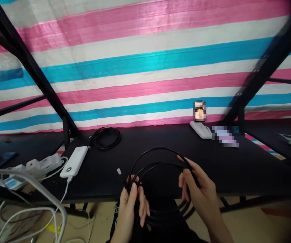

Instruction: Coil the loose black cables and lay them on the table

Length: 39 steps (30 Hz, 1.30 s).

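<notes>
My two hands hold a black cable (158,158) wound into a loop over the front edge of the black table (236,165). My left hand (132,202) is closed round the left side of the loop, where a short end with a small plug (119,171) sticks out. My right hand (198,189) pinches the right side of the loop between thumb and fingers. The lower part of the loop hangs below the table edge between my wrists.
A second coiled black cable (106,137) lies at the back left of the table beside a white power bank (74,161) with a white lead. White power strips (37,165) and loose white cables sit at the far left. A white device (200,129) lies at the back right. Black frame bars (34,71) slant up both sides.
</notes>
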### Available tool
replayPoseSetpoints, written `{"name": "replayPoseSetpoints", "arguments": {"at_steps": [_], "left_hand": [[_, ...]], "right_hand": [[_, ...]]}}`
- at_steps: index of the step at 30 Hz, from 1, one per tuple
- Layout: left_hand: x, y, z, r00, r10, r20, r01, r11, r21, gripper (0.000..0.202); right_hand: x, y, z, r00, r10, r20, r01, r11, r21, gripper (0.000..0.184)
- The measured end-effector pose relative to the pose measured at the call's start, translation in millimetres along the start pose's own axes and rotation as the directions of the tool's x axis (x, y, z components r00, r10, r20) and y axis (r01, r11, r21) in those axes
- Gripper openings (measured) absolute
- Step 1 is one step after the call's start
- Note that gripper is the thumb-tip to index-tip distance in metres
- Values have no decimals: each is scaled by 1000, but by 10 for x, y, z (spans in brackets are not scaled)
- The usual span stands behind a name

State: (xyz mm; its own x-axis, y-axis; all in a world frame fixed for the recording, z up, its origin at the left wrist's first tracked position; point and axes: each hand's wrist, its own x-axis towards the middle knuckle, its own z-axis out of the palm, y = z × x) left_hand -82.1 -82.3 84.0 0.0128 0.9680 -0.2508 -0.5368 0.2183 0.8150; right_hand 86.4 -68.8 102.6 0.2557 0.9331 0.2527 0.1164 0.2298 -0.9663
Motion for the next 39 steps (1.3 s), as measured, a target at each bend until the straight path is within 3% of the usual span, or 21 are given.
{"name": "replayPoseSetpoints", "arguments": {"at_steps": [6, 8, 10, 12, 14, 20, 26, 31, 36, 39], "left_hand": [[13, 23, -52, 997, 54, -60, -52, 998, 39, 58], [42, 52, -72, 994, 72, -81, -70, 997, 37, 58], [73, 75, -88, 995, 56, -88, -52, 998, 47, 58], [93, 78, -103, 999, -5, -35, 8, 996, 89, 57], [96, 56, -117, 998, -60, 32, 55, 990, 134, 56], [88, -36, -138, 976, -73, 206, 42, 988, 148, 54], [149, -64, -192, 947, -133, 293, 104, 988, 112, 51], [156, -96, -233, 919, -87, 386, 69, 996, 59, 47], [52, -46, -157, 943, -121, 309, 103, 992, 74, 50], [53, 29, -138, 947, -96, 305, 77, 994, 76, 51]], "right_hand": [[-31, 28, 1, 999, 36, 40, -39, 997, 64, 21], [-39, 15, 16, 995, 44, 84, -50, 996, 70, 22], [-37, 4, 31, 994, 34, 103, -38, 999, 35, 37], [-25, 2, 42, 996, -20, 81, 24, 999, -46, 55], [-8, 8, 44, 993, -95, 73, 105, 983, -148, 58], [18, 17, 25, 982, -178, 64, 189, 936, -298, 43], [10, 61, 57, 992, -121, 35, 126, 961, -245, 26], [9, 19, 44, 987, -156, 36, 160, 953, -258, 9], [-4, -37, 11, 969, -246, 12, 235, 911, -340, 12], [-7, -25, -37, 974, -221, 56, 228, 932, -282, 16]]}}
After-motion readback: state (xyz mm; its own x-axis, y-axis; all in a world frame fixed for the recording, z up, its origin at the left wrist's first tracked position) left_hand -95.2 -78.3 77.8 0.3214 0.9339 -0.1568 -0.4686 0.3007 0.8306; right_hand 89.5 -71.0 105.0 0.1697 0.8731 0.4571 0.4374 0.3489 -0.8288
